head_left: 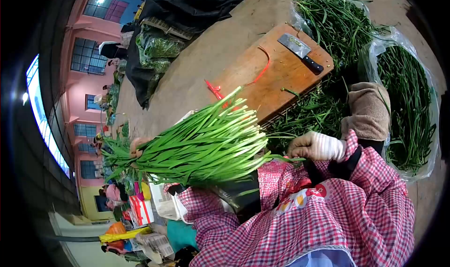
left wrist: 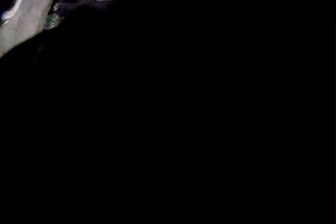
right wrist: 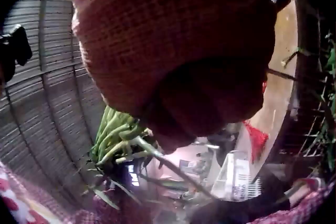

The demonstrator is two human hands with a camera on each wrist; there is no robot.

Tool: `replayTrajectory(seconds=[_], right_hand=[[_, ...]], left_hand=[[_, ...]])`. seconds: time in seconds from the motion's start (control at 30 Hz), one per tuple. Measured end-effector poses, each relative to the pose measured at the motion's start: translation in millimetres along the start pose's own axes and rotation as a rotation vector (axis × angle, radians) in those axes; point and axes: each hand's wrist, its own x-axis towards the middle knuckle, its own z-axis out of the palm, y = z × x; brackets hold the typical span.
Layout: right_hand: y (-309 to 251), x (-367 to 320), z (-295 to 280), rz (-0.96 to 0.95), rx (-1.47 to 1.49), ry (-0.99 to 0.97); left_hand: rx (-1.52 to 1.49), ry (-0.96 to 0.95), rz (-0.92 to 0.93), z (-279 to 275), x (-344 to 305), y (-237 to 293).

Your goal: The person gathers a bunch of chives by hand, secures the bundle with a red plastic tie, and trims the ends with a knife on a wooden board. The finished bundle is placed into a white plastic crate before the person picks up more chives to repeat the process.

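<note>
A large bunch of garlic chives [head_left: 206, 142] fills the middle of the head view, its pale stem ends fanned toward the right. My left hand [head_left: 136, 150] grips it round the leafy end, partly hidden by leaves. The left wrist view is almost wholly dark. My right hand [head_left: 318, 146], in a white and tan glove, is curled beside the stem ends and pinches thin green strands. Close up in the right wrist view, the glove [right wrist: 173, 40] has folded fingers, with a strand [right wrist: 283, 74] sticking out past it. Pale chive stems [right wrist: 118, 134] show below.
A wooden board [head_left: 281, 70] carries a cleaver [head_left: 300, 51] and red ties [head_left: 215, 90]. Loose greens [head_left: 311, 114] lie beside it. Plastic bags of greens [head_left: 405, 103] stand at the right, near a brown cloth [head_left: 368, 110]. Bagged vegetables [head_left: 157, 49] sit under black sheeting.
</note>
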Motion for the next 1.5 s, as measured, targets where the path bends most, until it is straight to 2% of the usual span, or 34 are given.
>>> replayTrajectory(seconds=[0.03, 0.07, 0.13, 0.2, 0.23, 0.27, 0.33, 0.4, 0.47, 0.6, 0.67, 0.7, 0.77, 0.8, 0.87, 0.93, 0.97, 1.0, 1.07, 1.1, 1.13, 1.2, 1.27, 1.33, 1.37, 1.4, 1.5], right_hand=[[-2, -11, -13, 0.123, -0.243, -0.032], [34, -13, -27, 0.020, -0.595, -0.052], [-12, -20, -40, 0.281, -0.976, 0.092], [-17, -20, -53, -0.136, -0.863, 0.279], [-31, -16, -53, -0.294, -0.599, 0.368], [-41, -9, -50, -0.387, -0.479, 0.449], [-67, 6, -42, -0.373, -0.302, 0.441], [-76, 24, -34, -0.468, -0.332, 0.423], [-74, 44, -25, -0.660, -0.520, 0.435], [-80, 62, 4, -0.124, -0.163, 0.189], [-76, 61, 16, -0.003, 0.237, 0.164], [-68, 63, 19, -0.036, 0.314, 0.196], [-55, 58, 14, -0.072, 0.395, 0.251], [-45, 54, 12, -0.088, 0.570, 0.211], [-29, 41, -1, -0.116, 0.547, 0.249], [2, 28, -26, -0.105, 0.344, 0.091], [8, 21, -38, 0.055, 0.146, 0.036], [10, 13, -45, 0.194, -0.189, 0.083], [29, 9, -55, 0.084, -1.023, 0.151], [29, 9, -60, 0.035, -0.773, 0.206], [14, 8, -56, 0.006, -0.383, 0.208], [-27, 13, -49, 0.041, 0.153, 0.074], [-43, 21, -39, -0.092, 0.247, 0.055], [-33, 44, -19, -0.133, 0.344, 0.004], [-25, 51, -9, -0.152, 0.435, 0.032], [-21, 56, 0, -0.172, 0.523, 0.057], [-15, 61, 16, -0.073, 0.676, 0.184]], left_hand=[[0.001, -0.006, 0.006, 3, 0, -1], [0.000, -0.010, 0.010, 6, 1, -4], [0.000, -0.019, 0.016, 13, 5, -10], [0.001, -0.026, 0.018, 19, 11, -17], [-0.004, -0.029, 0.018, 23, 14, -21], [-0.014, -0.031, 0.023, 26, 17, -27], [-0.019, -0.023, 0.053, 29, 20, -35], [0.107, 0.033, -0.005, 29, 14, -25], [0.211, 0.039, -0.118, 35, 20, -23], [0.018, -0.044, -0.321, 40, 40, -38], [0.071, 0.033, -0.148, 28, 19, -16], [0.081, 0.012, -0.111, 26, 18, -19], [0.035, 0.050, -0.175, 35, 16, -20], [0.011, 0.071, -0.207, 40, 15, -21], [-0.012, 0.001, -0.190, 46, 27, -43], [-0.016, -0.047, -0.232, 42, 25, -24], [-0.030, -0.117, -0.220, 31, 22, -7], [-0.023, -0.147, -0.235, 28, 21, -2], [0.009, -0.165, -0.295, 33, 25, 1], [0.030, -0.156, -0.342, 37, 30, -1], [0.044, -0.199, -0.399, 37, 35, 1], [0.071, -0.276, -0.517, 37, 45, 10], [0.057, -0.279, -0.532, 44, 52, -5], [0.033, -0.271, -0.516, 54, 58, -26], [0.076, -0.409, -0.602, 57, 72, -26], [0.083, -0.453, -0.638, 62, 81, -32], [0.135, -0.657, -0.486, 60, 74, -30]])
